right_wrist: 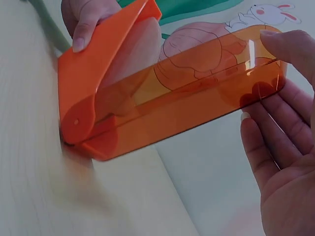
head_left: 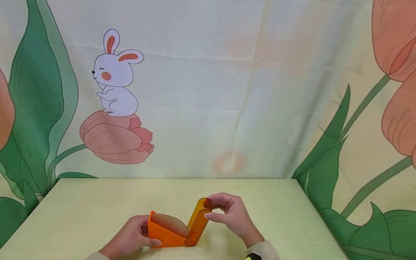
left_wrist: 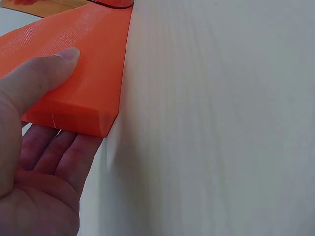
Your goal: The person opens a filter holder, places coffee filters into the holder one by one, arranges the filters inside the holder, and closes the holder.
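An orange wedge-shaped case (head_left: 165, 234) rests on the table with its see-through amber lid (head_left: 199, 225) swung up and open. The lid joins the case at a round hinge (right_wrist: 76, 122) on the narrow end. From inside the case rises a pale, translucent curved piece (right_wrist: 135, 59). My left hand (head_left: 128, 236) grips the tall end, thumb on the near side and fingers round the back, as the left wrist view also shows. At the lid's free end, my right hand (head_left: 232, 215) pinches it between thumb and fingers.
Pale wood-look tabletop (head_left: 107, 198) surrounds the case. Behind the table hangs a printed backdrop (head_left: 195, 90) with a white rabbit (head_left: 118, 97), and large tulips and leaves (head_left: 328, 180) run along the sides.
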`<control>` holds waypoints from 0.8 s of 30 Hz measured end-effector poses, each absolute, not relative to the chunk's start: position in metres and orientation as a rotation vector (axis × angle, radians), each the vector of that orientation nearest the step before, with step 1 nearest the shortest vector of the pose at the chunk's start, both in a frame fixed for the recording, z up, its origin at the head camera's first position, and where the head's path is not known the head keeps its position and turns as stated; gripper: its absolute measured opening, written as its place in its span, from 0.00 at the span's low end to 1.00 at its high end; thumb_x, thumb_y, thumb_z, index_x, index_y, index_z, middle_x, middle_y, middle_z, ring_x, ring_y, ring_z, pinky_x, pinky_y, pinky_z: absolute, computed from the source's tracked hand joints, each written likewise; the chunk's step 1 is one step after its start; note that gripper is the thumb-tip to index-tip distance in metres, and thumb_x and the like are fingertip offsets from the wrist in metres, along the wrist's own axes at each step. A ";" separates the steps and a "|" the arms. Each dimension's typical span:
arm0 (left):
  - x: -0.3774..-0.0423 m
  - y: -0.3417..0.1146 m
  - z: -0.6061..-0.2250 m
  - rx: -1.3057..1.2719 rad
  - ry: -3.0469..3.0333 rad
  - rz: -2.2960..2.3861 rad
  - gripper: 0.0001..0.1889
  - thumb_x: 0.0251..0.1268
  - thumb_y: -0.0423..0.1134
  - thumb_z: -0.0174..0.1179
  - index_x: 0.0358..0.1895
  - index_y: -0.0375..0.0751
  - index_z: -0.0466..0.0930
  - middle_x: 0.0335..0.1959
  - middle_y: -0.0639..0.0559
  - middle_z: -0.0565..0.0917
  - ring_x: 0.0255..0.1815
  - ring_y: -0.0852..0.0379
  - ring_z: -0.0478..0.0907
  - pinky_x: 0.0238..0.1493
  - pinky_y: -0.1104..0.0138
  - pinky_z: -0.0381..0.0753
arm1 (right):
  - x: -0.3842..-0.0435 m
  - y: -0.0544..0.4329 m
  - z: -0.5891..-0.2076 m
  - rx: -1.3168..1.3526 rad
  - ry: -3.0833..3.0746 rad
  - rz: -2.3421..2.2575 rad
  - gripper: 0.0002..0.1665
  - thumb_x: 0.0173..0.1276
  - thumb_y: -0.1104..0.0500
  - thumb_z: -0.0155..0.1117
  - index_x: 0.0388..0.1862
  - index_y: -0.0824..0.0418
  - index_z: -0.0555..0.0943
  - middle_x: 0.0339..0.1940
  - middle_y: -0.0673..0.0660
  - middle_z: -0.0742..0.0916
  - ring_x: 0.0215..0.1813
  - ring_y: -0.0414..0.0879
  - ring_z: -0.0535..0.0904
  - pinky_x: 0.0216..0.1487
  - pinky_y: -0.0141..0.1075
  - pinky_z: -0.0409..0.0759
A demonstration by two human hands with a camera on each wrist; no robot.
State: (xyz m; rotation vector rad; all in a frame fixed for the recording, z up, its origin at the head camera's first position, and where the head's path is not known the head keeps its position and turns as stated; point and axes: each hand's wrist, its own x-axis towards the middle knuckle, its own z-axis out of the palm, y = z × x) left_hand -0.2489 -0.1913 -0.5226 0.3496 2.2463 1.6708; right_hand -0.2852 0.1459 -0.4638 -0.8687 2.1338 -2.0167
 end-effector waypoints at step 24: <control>-0.249 -0.192 -0.522 0.384 2.221 1.685 0.28 0.54 0.41 0.78 0.60 0.41 0.83 0.53 0.48 0.89 0.48 0.51 0.86 0.53 0.67 0.87 | -0.275 0.070 -0.447 -1.026 2.241 -1.845 0.19 0.59 0.58 0.81 0.50 0.55 0.88 0.45 0.58 0.90 0.45 0.48 0.85 0.52 0.43 0.87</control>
